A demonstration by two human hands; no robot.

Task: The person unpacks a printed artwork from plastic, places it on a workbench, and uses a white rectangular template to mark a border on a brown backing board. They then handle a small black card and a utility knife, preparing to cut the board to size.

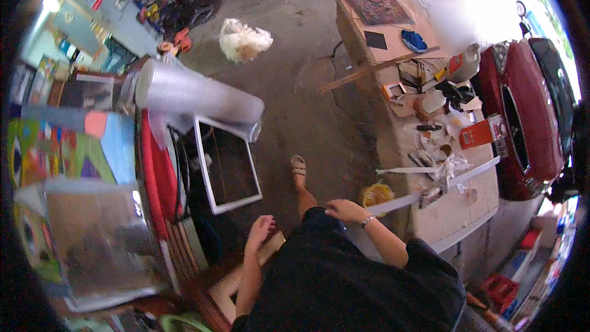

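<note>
White frame (204, 163) has the left hand (261, 229) near it, fingers loose, and the right hand (348, 211) farther right, fingers hard to tell.

A fluffy white dog (246, 42) with a tan patch is on the grey concrete floor (304, 24). At the far right, a dark red car (528, 110) faces the table, where brown cardboard (394, 48) carries a dark, reddish patterned rectangular panel (373, 6), a flat black square (375, 40) and a rounded, deep-blue object (413, 41). A red plastic crate (501, 290) sits lower right.
</note>
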